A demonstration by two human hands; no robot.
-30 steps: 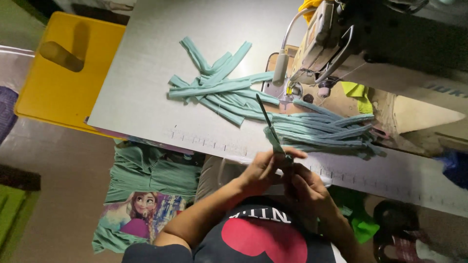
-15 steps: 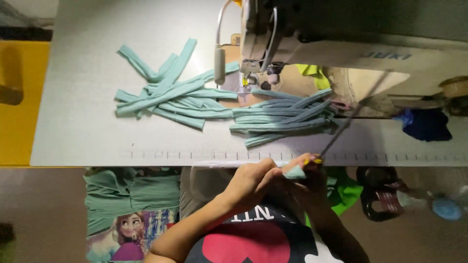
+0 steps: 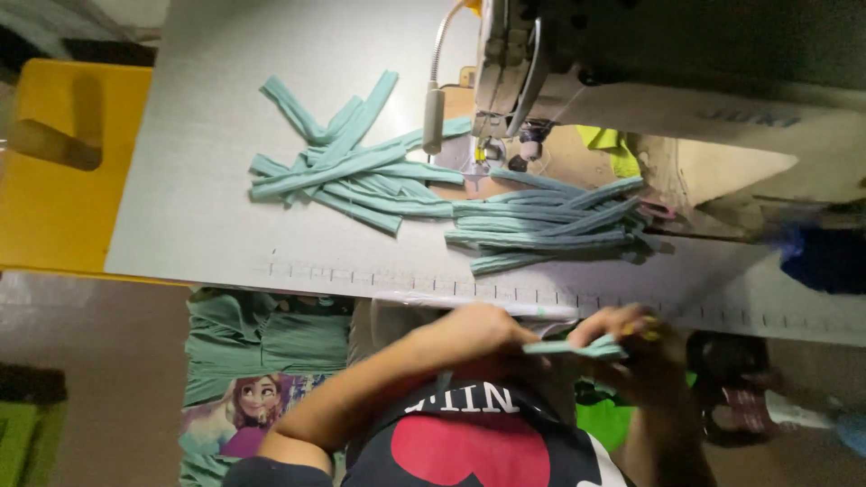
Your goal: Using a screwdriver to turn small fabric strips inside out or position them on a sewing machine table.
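Seemingly, left hand (image 3: 483, 335) and right hand (image 3: 631, 347) pinch a teal strip (image 3: 573, 347).

Soft teal cloth strips (image 3: 541, 221), matt grey tabletop (image 3: 198, 180)

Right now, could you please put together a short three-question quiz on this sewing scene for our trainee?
1. True or false: both hands hold one teal fabric strip near the table's front edge.
2. How many separate heaps of teal strips lie on the grey sewing table? A) one B) two C) four
3. Fill in: the heap nearer the sewing machine's needle area is the ____ one in the picture.

Key:
1. True: the left hand and right hand pinch its two ends.
2. B: a left heap and a right heap.
3. Right; it lies just below the sewing machine.
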